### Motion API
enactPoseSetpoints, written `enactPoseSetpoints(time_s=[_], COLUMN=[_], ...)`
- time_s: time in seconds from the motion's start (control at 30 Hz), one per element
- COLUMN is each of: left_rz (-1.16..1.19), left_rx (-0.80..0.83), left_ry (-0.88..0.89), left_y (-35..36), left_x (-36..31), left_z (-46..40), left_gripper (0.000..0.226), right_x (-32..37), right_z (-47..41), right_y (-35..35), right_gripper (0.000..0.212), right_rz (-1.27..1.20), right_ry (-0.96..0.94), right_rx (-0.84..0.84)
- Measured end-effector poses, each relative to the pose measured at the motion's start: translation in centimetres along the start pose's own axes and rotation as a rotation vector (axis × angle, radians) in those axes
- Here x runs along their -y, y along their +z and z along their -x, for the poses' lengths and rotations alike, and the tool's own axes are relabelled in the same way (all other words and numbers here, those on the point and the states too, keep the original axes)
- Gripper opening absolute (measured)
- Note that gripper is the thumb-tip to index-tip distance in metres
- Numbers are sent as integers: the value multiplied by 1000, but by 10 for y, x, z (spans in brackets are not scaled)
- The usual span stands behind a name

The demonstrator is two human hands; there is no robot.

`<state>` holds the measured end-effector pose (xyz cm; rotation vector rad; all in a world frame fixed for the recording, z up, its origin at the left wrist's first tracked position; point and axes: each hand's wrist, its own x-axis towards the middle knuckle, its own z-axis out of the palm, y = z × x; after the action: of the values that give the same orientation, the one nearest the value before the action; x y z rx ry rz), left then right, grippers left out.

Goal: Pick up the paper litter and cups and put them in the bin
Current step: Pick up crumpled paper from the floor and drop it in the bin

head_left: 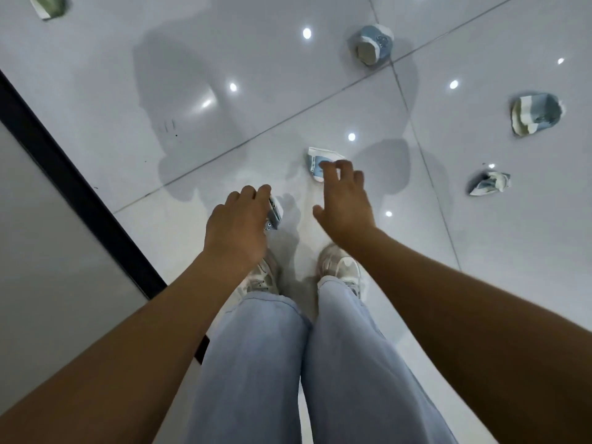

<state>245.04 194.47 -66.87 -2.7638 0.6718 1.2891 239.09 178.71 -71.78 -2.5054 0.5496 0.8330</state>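
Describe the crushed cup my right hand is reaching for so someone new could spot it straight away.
Start at the shoes and look just ahead on the white floor. The cup lies under the right hand's fingers, short of the tile seam. It is the blue-and-white cup nearest the feet; the other loose ones lie farther out.

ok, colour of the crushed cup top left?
Green and white crushed cup, head view.

Through the head camera I see my own body from above. My left hand [237, 229] and right hand [344, 203] are bare, and both forearms are uncovered with no sleeves, watch or rings in sight. I wear loose, light blue jeans [307, 363] with wide hems. Below them are pale, whitish-grey lace-up sneakers [341, 267], their toes rounded and slightly scuffed-looking.
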Motion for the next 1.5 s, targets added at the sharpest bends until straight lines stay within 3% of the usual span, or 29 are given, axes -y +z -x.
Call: enactPoseSetpoints(time_s=[0.23,0.43,0.6,0.87,1.27,1.5], left_rz=[56,99,137,48,-109,-257], left_rx=[-24,16,22,-12,-92,-101], left_ry=[34,9,4,64,255,506], left_y=[40,55,32,-80,-302,-342], left_x=[13,13,-1,-60,-203,-266], left_z=[-47,-67,-49,49,243,334], left_gripper=[61,56,56,65,59,56], right_x=[-15,-28,-27,4,16,10], right_z=[-83,-86,-48,72,288,419], right_y=[42,62,43,-77,-345,-397], right_gripper=[80,55,55,53,51,51], right_rz=[76,94,47,-74,-279,-414], right_ry=[66,14,17,39,239,462], right_rx=[77,-65,-25,-80,-261,-424])
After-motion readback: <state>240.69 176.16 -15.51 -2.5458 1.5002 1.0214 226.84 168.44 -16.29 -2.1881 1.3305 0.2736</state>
